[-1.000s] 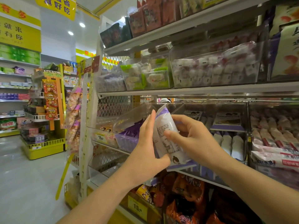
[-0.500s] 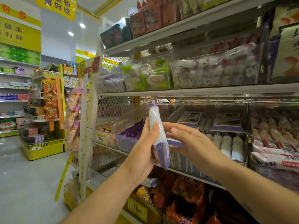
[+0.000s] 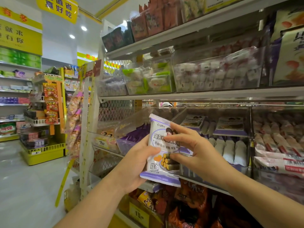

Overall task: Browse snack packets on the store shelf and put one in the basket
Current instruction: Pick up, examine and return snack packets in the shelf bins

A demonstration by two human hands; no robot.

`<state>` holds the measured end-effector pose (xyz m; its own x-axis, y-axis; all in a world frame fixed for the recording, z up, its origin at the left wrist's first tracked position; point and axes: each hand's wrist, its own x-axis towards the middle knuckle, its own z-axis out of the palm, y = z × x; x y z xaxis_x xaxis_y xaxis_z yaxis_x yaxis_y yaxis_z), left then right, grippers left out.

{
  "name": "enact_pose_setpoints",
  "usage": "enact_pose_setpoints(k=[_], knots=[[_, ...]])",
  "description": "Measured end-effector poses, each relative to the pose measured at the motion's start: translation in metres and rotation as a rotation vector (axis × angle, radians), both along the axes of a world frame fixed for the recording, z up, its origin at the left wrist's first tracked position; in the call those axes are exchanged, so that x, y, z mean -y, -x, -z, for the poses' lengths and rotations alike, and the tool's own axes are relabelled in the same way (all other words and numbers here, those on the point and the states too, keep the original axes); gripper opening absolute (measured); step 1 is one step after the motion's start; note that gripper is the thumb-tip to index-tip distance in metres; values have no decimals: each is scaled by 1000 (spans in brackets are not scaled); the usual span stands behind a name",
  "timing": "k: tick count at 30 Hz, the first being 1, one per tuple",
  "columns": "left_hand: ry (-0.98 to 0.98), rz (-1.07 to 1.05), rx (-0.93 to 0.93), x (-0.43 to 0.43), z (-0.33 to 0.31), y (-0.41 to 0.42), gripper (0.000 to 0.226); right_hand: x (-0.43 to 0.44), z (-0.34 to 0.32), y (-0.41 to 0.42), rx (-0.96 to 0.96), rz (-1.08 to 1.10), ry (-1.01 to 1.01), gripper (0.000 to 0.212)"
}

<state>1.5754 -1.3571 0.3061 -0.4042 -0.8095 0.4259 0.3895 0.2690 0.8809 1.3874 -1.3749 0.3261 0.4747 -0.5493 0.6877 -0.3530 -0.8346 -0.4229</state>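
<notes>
left hand (image 3: 136, 163) grips the snack packet (image 3: 162, 150) by its left edge, thumb over the front, holding it upright just in front of the middle shelf (image 3: 197, 96). right hand (image 3: 197, 153) is spread, with thumb and fingertips resting on the printed face. looks more like steadying than a real pinch, but the blur makes that hard to call. to read it properly i'd keep the left grip and slide the right fingers off the text. basket isn't in view, so the packet has to come down and away from the shelving. clear bin of purple packets (image 3: 131, 137) sits right behind, white packets (image 3: 228, 150) stand to the right, orange bags (image 3: 189, 203) below. nothing really blocks the pull-back.
</notes>
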Motion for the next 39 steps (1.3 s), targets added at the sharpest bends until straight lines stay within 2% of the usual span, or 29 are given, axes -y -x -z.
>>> enact_pose_setpoints(k=[4, 7, 10, 15, 18, 19, 21, 23, 25, 26, 28, 31, 33, 35, 37, 39], knots=[[5, -70, 86, -1, 5, -2, 40, -2, 0, 4, 27, 55, -4, 53], [-10, -78, 47, -2, 6, 0, 37, -8, 5, 7, -55, 64, 2, 73], [-65, -102, 15, -3, 2, 7, 35, -15, 7, 7, -94, 40, -137, 86], [-135, -222, -10, -2, -7, 22, 29, -11, -4, 9, 98, -72, -405, 79], [-94, -414, 28, 7, -10, 32, 29, -4, -11, 16, 169, -92, -586, 68], [-36, -515, 98, 12, -10, 34, 37, 0, -12, 19, 191, -60, -602, 67], [232, -712, 328, 17, -11, 34, 47, 6, -16, 24, 244, 37, -604, 68], [583, -784, 592, 17, -11, 36, 50, 13, -22, 28, 307, 97, -615, 68], [856, -798, 850, 23, -7, 41, 60, 19, -29, 30, 332, 128, -633, 66], [937, -818, 934, 28, -6, 45, 65, 23, -32, 31, 337, 143, -636, 65], [1000, -893, 960, 39, -9, 50, 67, 31, -36, 32, 332, 182, -618, 63], [1033, -966, 914, 59, -21, 54, 61, 43, -40, 34, 241, 206, -575, 59], [1062, -983, 950, 73, -27, 57, 58, 49, -51, 42, 130, 163, -551, 53], [1090, -1008, 988, 87, -31, 60, 53, 55, -70, 58, -148, 230, -393, 41], [1111, -1037, 1017, 101, -35, 62, 44, 63, -89, 78, -520, 435, -108, 31], [1134, -1057, 1025, 111, -37, 64, 38, 74, -102, 97, -767, 633, 51, 35]])
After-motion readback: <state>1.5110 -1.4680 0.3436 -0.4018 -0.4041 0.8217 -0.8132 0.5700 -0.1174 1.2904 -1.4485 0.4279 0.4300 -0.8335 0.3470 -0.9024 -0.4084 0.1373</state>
